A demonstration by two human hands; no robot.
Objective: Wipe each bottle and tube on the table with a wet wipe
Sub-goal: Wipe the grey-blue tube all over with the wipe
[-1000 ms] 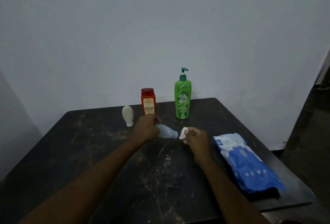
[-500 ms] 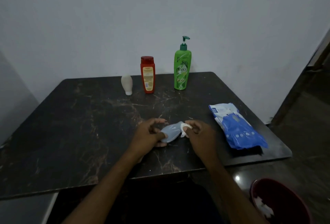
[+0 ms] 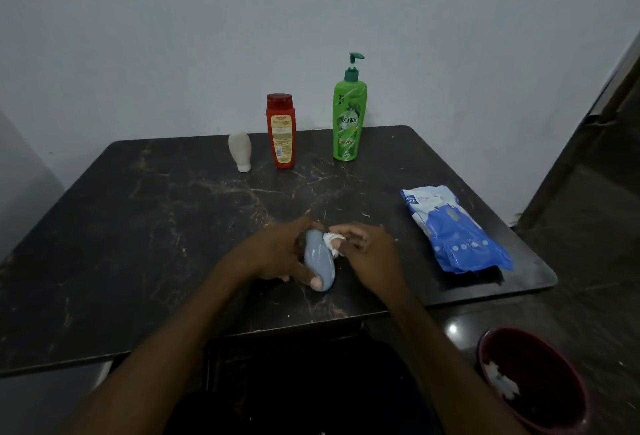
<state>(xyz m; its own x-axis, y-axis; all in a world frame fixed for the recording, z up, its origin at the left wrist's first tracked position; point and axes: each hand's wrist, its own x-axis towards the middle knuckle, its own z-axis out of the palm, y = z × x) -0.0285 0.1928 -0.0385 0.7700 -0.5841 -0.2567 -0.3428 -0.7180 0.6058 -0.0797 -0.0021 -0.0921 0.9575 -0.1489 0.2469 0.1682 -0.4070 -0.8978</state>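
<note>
Fingers of the left hand [image 3: 277, 254] wrap round the grey-blue tube [image 3: 320, 261], with the thumb tip pressed on its near end. Those of the right hand [image 3: 369, 252] pinch a bunched white wet wipe [image 3: 333, 243] against the tube's far right flank.

Change over the last second: the tube, formerly held level out by the back row, has been drawn to the near middle of the table [image 3: 156, 226]. It has also been turned, so its long axis now runs from 12 to 6 o'clock, rounded end toward the person. The wipe, earlier at the tube's tip, now touches its side at about 1 o'clock.

Judged meaning: wiping of this item is under way, and its near half seems still to be covered.

The tube lies between the hands, with the left palm at its 9 o'clock and the right fingertips at its 2 o'clock.

The white tube [image 3: 239, 150], red bottle [image 3: 280, 133] and green pump bottle [image 3: 349, 115] stand at the table's 12 o'clock; whether they have been wiped cannot be told. The wipes pack [image 3: 453, 230] lies at 3 o'clock.
</note>
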